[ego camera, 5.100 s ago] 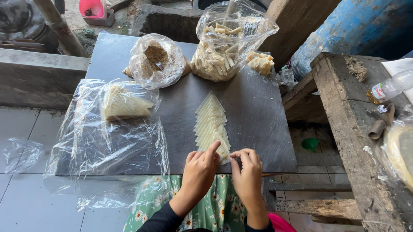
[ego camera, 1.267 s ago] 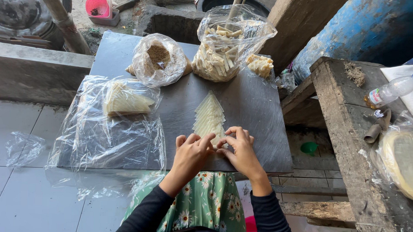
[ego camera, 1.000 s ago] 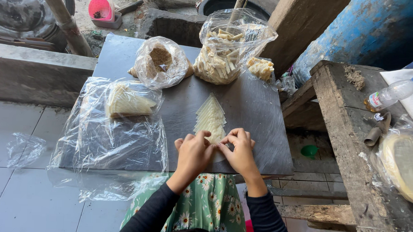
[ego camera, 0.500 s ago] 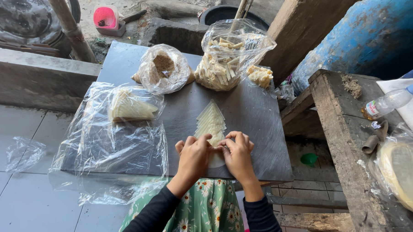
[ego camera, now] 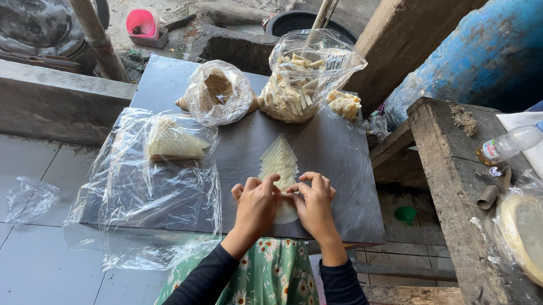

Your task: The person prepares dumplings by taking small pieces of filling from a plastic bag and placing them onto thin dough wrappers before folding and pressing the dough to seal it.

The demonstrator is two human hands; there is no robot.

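Both hands had drawn closer together: the left hand [ego camera: 256, 203] and right hand [ego camera: 315, 203] pinched the near end of the overlapping row of pale wrappers [ego camera: 278, 165] on the dark worktop [ego camera: 337, 167], fingers closed on the nearest wrapper, apparently folding it.

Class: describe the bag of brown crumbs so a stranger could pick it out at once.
Find the dark board. Along its far edge stand two clear bags. The bag of brown crumbs is the left, smaller one; the bag of pale sticks beside it is taller.
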